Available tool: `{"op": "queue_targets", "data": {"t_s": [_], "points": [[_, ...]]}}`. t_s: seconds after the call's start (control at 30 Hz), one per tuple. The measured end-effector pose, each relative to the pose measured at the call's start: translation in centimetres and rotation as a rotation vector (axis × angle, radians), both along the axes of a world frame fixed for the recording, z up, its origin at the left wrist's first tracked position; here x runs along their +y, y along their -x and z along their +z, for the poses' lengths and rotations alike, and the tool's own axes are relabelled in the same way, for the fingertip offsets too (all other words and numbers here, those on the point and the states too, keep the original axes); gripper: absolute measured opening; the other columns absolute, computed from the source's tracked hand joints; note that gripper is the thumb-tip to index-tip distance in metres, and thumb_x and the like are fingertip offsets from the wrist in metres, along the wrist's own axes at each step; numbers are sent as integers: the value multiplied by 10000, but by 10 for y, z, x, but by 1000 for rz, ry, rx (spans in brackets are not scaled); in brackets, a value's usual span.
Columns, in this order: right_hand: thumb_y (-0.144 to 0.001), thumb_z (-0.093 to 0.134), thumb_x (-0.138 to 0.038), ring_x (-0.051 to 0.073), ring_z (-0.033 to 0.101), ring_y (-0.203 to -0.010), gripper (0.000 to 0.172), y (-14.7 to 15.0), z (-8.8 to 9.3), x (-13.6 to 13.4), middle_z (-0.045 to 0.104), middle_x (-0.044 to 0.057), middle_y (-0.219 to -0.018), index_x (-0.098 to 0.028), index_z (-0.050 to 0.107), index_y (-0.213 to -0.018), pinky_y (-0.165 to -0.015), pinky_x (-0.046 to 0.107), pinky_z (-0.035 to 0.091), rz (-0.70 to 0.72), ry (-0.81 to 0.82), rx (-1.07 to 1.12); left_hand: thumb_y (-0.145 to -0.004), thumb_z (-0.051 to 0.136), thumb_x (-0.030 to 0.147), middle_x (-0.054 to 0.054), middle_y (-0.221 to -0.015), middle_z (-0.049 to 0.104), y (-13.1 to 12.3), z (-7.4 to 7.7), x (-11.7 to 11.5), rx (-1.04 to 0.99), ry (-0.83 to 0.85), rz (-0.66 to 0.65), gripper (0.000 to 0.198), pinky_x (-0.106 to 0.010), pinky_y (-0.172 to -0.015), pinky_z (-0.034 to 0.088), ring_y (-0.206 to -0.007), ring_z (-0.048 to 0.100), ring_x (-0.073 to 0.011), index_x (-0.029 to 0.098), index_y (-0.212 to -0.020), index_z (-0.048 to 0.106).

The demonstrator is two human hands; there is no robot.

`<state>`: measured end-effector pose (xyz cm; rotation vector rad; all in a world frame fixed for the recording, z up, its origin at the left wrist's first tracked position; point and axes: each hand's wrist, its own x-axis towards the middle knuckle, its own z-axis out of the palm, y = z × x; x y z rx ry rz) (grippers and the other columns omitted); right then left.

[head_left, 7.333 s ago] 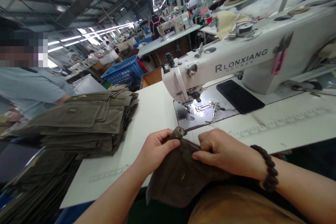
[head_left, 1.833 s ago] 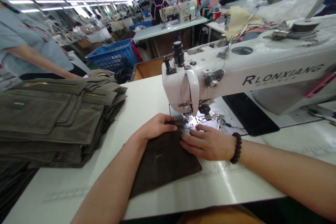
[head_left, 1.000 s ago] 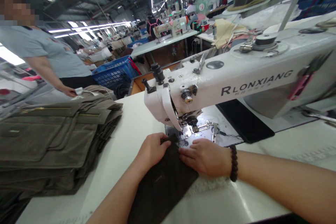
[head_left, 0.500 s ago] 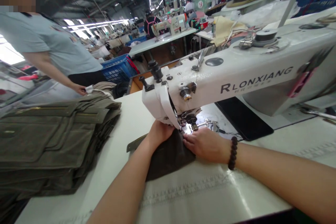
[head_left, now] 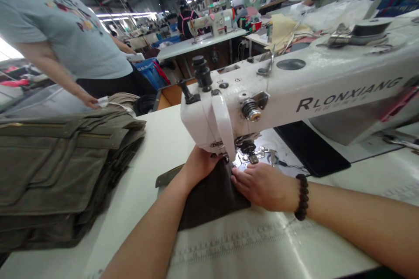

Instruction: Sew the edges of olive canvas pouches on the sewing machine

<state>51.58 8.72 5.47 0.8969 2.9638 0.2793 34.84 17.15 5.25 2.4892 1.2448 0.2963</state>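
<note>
Dark fabric (head_left: 209, 204) has been advanced under the head of the sewing machine (head_left: 284, 96). It is touched by the left hand (head_left: 202, 166), partly hidden, and the right hand (head_left: 266, 188); closure of either grip cannot be told.

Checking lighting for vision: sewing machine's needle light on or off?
On: bright white glow on the metal plate under the sewing machine's head, near the right hand. The lamp itself is hidden.
</note>
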Motion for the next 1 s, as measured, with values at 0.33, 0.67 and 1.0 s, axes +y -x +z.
{"op": "queue_targets", "data": {"t_s": [0.33,0.67,1.0], "points": [[-839,285,-99,162,505,-607,314,1,-15,-2,588,159,-939,-47,562,-977,-539,300,384,49,-151,142,-768,524,155,-50,-1133,573,-2,2,7,23,-101,-117,294,-297,-950,372,-1102,481,-213,153,-1059,562],[-830,258,-67,163,503,-596,343,2,-17,-2,602,154,-908,-48,586,-930,-531,297,384,60,-215,195,-740,521,129,-74,-924,659,-2,-3,10,18,-129,-140,181,-310,-821,454,-923,589,-236,136,-881,634],[-831,270,-72,180,530,-626,344,2,-15,-3,612,162,-931,-22,589,-950,-546,298,409,65,-208,216,-725,548,125,-60,-920,663,-3,0,7,-11,-120,-91,171,-297,-811,458,-912,596,-227,157,-865,640]]}}
